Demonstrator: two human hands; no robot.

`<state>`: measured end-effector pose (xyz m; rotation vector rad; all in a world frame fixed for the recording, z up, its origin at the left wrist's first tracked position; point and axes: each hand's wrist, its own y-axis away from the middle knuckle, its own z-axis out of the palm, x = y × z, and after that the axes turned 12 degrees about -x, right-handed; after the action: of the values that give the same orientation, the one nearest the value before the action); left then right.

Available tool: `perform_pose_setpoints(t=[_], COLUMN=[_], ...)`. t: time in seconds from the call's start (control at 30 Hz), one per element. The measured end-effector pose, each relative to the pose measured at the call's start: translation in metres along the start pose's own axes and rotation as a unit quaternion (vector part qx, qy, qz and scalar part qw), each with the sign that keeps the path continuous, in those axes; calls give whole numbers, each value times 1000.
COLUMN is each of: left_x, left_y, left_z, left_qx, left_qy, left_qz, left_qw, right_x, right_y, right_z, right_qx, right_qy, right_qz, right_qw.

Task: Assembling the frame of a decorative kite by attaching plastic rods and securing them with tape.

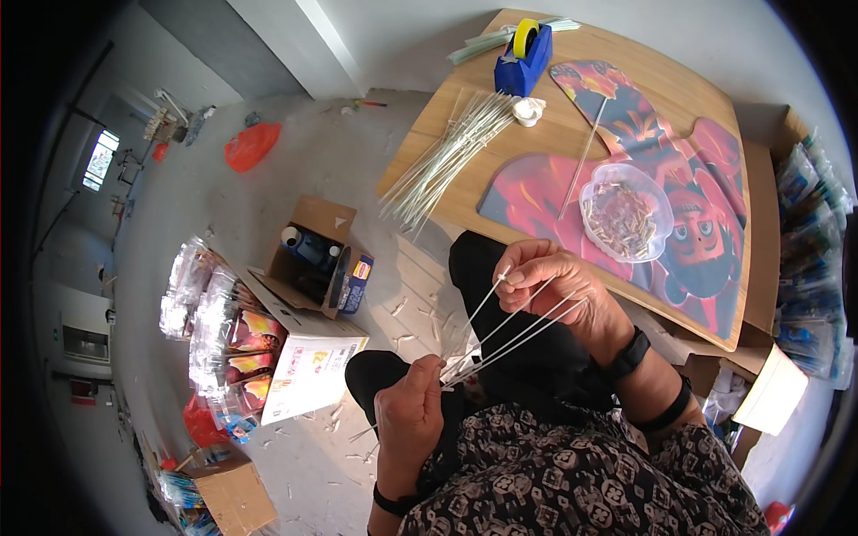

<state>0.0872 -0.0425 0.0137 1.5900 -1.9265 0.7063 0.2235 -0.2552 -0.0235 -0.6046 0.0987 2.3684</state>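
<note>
Several thin white rods (511,348) stretch between my two hands above my lap. My left hand (411,415) is closed around their lower part, and more rod ends poke out below it. With thumb and forefinger pinched, my right hand (554,290) grips the upper end of one rod; other rods pass by its fingers. A tiny pale piece may sit at that pinched tip, too small to make out. On the table beside my right hand stands a clear plastic bowl (663,186) holding many small pale tube pieces (621,219).
The wooden table (429,134) bears a printed cut-out mat (536,183), a rod bundle (460,147), a blue tape dispenser (527,67) and a single rod (583,161). A carton with packaged goods (308,375), an open box (326,219) and a red bag (252,146) are on the floor.
</note>
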Motion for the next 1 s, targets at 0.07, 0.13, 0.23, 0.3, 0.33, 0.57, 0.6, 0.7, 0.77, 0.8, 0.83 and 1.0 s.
perform_pose_setpoints(t=[0.07, 0.13, 0.23, 0.3, 0.33, 0.57, 0.6, 0.7, 0.77, 0.8, 0.83, 1.0], left_x=[5, 11, 12, 10, 9, 3, 2, 6, 10, 9, 5, -25], left_y=[-1, -4, -11, -14, -15, -32, -36, -48, -57, -62, -70, -139], left_z=[-2, -2, -3, -3, -1, -1, -2, 2, 3, 5, 6, -2], left_qx=[-21, -43, -56, -46, -53, -43, -40, -89, -139, -140, -144, -123], left_qy=[26, 58, 63, 36, 25, -35, -38, -58, 55, 85, 81, 43], left_qz=[-15, -27, -36, -34, -25, -64, -63, -61, -27, -6, -3, 2], left_qw=[999, 997, 996, 998, 998, 996, 996, 993, 988, 986, 986, 991], right_x=[7, 18, 31, 30, 31, 32, 28, 26, 21, 19, 15, -15], right_y=[0, -2, -6, -6, -6, -1, -1, 3, 3, 3, 2, 6], right_z=[-5, -10, -9, -5, -4, -3, 6, 7, -6, -7, -8, -16], right_qx=[-18, -52, -50, -22, -20, -7, -25, 13, 55, 103, 103, 200], right_qy=[-12, -15, -45, -23, 40, 53, 60, 113, 53, 71, 68, 103], right_qz=[12, 48, 55, 44, 68, 2, -16, -48, -62, -88, -94, -139], right_qw=[1000, 997, 996, 999, 997, 999, 998, 992, 995, 988, 988, 964])
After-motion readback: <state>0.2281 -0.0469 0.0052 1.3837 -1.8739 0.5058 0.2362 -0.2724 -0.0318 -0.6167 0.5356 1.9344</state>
